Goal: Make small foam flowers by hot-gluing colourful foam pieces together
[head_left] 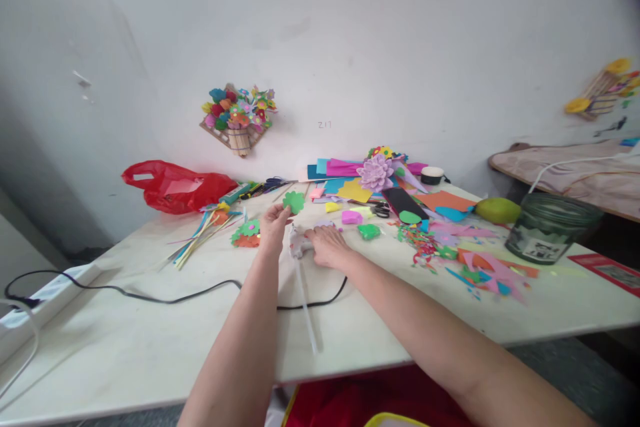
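My left hand (pixel 275 221) pinches a green scalloped flower cutout (pixel 294 202), raised over the middle of the table. To its right, my right hand (pixel 326 243) lies against the white glue gun (pixel 298 242); its fingertips are partly hidden, so its grip is unclear. A clear glue stick (pixel 307 317) extends from the gun toward the front edge. Left of my left hand are green flower cutouts (pixel 249 229) and orange ones (pixel 247 241). A small purple flower piece sits just behind my right hand.
A black cable (pixel 165 300) crosses the table (pixel 150 360) from a power strip (pixel 55 300). At the back left lies a red bag (pixel 180 188). Foam sheets (pixel 345 168), a phone (pixel 405 204), scraps (pixel 493 270) and a green glass jar (pixel 545 230) occupy the right side.
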`<state>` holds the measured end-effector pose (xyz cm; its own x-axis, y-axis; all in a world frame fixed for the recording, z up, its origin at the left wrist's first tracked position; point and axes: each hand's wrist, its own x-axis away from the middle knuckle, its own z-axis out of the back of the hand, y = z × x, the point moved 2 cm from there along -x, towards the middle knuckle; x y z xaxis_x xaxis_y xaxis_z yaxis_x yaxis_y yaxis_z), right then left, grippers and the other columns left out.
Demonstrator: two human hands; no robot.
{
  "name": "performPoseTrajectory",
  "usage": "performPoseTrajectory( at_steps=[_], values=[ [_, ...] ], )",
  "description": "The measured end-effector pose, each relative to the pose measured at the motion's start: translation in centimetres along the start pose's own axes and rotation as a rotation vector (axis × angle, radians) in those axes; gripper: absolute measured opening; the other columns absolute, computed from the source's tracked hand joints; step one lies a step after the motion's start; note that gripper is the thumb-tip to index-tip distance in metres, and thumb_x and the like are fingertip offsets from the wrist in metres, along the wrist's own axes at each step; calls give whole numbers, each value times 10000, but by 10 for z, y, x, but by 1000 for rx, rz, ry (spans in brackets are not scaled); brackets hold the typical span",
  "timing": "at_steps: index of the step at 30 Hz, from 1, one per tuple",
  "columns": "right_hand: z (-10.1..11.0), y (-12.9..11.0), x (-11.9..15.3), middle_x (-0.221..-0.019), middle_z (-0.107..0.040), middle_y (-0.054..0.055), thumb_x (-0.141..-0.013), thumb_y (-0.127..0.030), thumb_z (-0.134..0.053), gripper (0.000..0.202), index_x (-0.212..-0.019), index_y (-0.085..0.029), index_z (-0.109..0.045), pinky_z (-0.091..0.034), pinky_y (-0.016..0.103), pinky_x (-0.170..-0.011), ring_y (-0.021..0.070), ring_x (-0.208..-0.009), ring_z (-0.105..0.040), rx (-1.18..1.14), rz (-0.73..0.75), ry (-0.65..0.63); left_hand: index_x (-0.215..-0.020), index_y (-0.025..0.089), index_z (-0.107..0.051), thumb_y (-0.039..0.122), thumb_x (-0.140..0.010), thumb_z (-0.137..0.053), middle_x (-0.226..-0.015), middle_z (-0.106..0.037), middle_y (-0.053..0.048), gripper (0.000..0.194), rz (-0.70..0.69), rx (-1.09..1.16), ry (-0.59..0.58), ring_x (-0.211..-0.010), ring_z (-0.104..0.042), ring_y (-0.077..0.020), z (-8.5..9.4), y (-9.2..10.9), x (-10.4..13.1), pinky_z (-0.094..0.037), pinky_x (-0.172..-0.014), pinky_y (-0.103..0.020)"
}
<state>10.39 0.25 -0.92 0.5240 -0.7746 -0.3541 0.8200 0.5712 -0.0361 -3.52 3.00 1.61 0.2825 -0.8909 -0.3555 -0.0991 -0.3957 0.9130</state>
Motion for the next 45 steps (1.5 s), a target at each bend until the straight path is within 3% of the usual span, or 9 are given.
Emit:
performPoseTrajectory(
  at_steps=[6,11,13,17,20,23,26,37,45],
  values=[
    [9,7,0,-932,-605,109,-690,-195,-518,320,-1009,-180,-549,-353,332,-774,238,-906,-538,27,-69,41,-779,138,-576,468,-550,-651,-678,-612,-16,408,-56,-17,118,-672,-594,-133,6,-8,-8,-445,-593,-224],
    [14,33,-2,-875,-634,104,-739,-314,-505,259,-961,-199,-573,-380,318,-669,237,-811,-578,-18,-284,39,-778,139,-581,432,-540,-663,-706,-618,-20,386,-29,7,166,-685,-599,-134,8,-10,-10,-461,-613,-232],
    [13,46,-3,-819,-643,98,-749,-379,-489,267,-915,-200,-596,-387,313,-650,233,-774,-586,-92,-390,81,-765,136,-582,405,-535,-672,-705,-624,-25,366,-3,26,157,-681,-605,-137,8,-10,-9,-468,-615,-236],
    [11,68,-6,-839,-648,66,-712,-357,-531,247,-882,-202,-619,-405,274,-626,201,-759,-588,-364,-499,259,-757,128,-566,349,-544,-681,-664,-631,-25,329,76,76,100,-632,-615,-132,4,-9,-5,-480,-620,-250],
    [13,77,-9,-723,-638,47,-674,-386,-571,263,-811,-167,-622,-410,240,-531,153,-603,-571,-672,-499,320,-797,133,-540,319,-579,-670,-661,-645,-32,315,120,91,39,-623,-632,-142,2,-9,-2,-489,-633,-272],
    [17,79,-9,-581,-595,25,-674,-394,-572,259,-716,-139,-587,-358,213,-391,86,-388,-456,-984,-476,293,-817,138,-517,294,-607,-662,-660,-654,-38,298,153,96,-13,-634,-644,-157,0,-11,0,-496,-645,-289],
    [23,76,-7,-537,-574,11,-644,-393,-608,263,-647,-135,-555,-304,197,-321,52,-321,-372,-1147,-380,249,-809,125,-529,281,-622,-658,-673,-658,-49,275,174,95,-53,-644,-644,-148,-1,-13,0,-495,-663,-277],
    [34,71,-4,-510,-575,11,-609,-400,-650,289,-608,-128,-553,-294,181,-319,35,-311,-352,-1119,-294,202,-775,124,-532,265,-613,-684,-682,-665,-59,263,218,151,-140,-692,-650,-178,-2,-19,1,-498,-694,-297],
    [33,73,-6,-518,-578,20,-608,-380,-649,262,-636,-126,-589,-335,172,-360,66,-378,-442,-988,-258,209,-768,121,-538,199,-652,-651,-741,-670,-70,180,262,256,-208,-755,-651,-196,-2,-19,3,-506,-714,-300]
  ],
)
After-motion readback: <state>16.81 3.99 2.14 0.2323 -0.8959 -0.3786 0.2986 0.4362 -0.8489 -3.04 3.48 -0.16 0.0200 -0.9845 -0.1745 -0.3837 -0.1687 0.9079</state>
